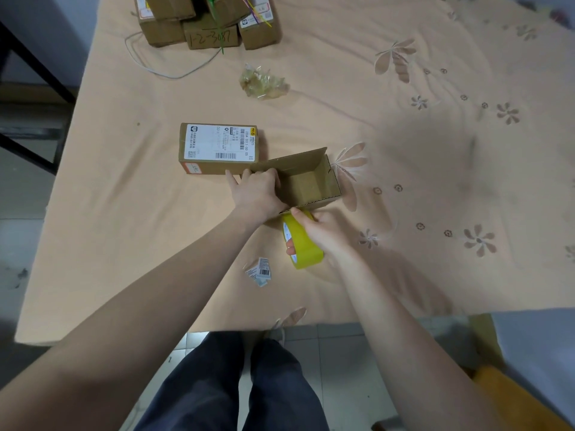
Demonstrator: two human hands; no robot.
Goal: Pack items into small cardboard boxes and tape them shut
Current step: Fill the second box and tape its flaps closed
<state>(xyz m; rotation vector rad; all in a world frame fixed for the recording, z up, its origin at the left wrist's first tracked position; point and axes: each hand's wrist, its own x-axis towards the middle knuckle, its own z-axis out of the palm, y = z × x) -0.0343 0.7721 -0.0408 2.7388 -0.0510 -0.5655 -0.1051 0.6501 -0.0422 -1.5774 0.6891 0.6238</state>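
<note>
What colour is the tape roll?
Yellow. The tape roll shows in the head view, held in the right hand.

free: bedsheet [435, 169] right of open box [306, 181] | blocked: labelled box [217, 149] touching left

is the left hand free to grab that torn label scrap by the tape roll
Probably not straight away: the left hand is gripping the open cardboard box. The label scrap lies uncovered on the sheet, just left of the yellow tape roll that the right hand holds, so nothing blocks it.
</note>
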